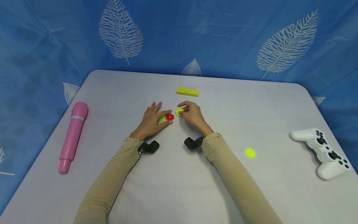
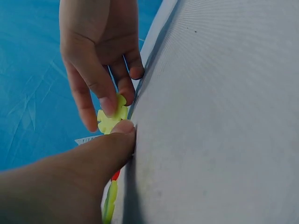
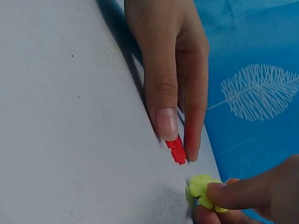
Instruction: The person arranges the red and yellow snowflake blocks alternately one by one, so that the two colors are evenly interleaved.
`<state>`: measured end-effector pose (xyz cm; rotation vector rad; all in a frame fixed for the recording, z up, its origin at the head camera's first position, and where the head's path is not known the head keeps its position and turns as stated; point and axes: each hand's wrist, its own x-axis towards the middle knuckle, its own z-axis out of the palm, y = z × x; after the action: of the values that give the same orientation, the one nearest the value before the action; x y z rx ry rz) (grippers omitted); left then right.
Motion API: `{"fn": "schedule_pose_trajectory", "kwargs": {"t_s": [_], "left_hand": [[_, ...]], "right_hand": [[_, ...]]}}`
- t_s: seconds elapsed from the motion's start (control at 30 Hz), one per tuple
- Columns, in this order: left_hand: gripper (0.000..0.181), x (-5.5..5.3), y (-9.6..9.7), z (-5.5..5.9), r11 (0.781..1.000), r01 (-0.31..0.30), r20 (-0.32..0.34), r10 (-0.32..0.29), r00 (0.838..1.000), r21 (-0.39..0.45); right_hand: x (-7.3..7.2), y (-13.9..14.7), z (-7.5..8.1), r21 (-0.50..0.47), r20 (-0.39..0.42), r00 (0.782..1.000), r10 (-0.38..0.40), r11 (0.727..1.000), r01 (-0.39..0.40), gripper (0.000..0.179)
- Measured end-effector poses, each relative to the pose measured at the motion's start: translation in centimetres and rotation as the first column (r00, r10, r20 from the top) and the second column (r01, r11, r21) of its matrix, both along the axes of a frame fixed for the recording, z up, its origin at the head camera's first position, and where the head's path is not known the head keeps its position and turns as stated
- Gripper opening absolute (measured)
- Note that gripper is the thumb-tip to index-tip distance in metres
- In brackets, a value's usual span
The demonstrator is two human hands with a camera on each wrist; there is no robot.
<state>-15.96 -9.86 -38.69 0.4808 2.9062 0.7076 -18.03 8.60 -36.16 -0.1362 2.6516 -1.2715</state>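
Red disc (image 1: 169, 117), notched rim, sits at the middle of the work, low to the white table (image 1: 167, 189). Clock centred on it, twelve at the far edge. Left hand (image 1: 152, 122) comes in from eight; thumb and forefinger close on the disc's edges from either side, other fingers spread. Second disc (image 1: 162, 118), also yellow-green, lies at nine against the red one, partly covered by the hand; whether the two are locked or merely overlapped, cannot tell.

Right hand (image 1: 193, 115) at two to three, thumb and fingertips pinching a yellow-green disc (image 1: 179, 112), near the red rim but apart from it. Loose disc (image 1: 250, 152) lies toward four, well off; yellow block (image 1: 187, 91) at one.

Step, as I judge it: offering the pinched disc to the red rim. Advice: leave the red disc's three o'clock edge bare; pinch the newcomer by its far side; turn it crosswise, notch facing notch; push straight toward nine while the left hand braces. Twisting would likely pop the pieces or bend petals.
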Motion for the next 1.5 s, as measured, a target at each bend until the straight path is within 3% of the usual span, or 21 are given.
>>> {"fn": "schedule_pose_trajectory", "kwargs": {"t_s": [0.43,0.7,0.9,1.27,1.5], "left_hand": [[0.052,0.12,0.08,0.14,1.000,0.003,-0.003,-0.003,1.000,0.011],[0.052,0.01,-0.03,0.19,1.000,0.006,0.000,-0.006,1.000,0.006],[0.052,-0.06,-0.14,0.19,1.000,0.016,-0.010,-0.016,1.000,0.022],[0.050,-0.35,-0.29,-0.01,1.000,0.025,-0.021,-0.025,0.999,0.016],[0.050,-0.22,-0.28,0.06,0.998,0.022,-0.026,-0.021,0.999,0.066]], "right_hand": [[-0.04,-0.15,-0.10,0.099,0.008,1.000,-0.004,0.995,0.003,0.030],[-0.10,0.00,0.01,0.104,0.044,0.998,0.051,0.993,-0.055,0.030],[0.08,-0.25,-0.02,0.145,0.023,0.994,0.106,0.983,-0.108,0.032],[0.14,-0.46,-0.15,0.186,0.002,0.994,0.110,0.977,-0.109,0.033],[0.31,-0.35,0.05,0.195,-0.012,0.993,0.115,0.974,-0.111,0.035]]}}
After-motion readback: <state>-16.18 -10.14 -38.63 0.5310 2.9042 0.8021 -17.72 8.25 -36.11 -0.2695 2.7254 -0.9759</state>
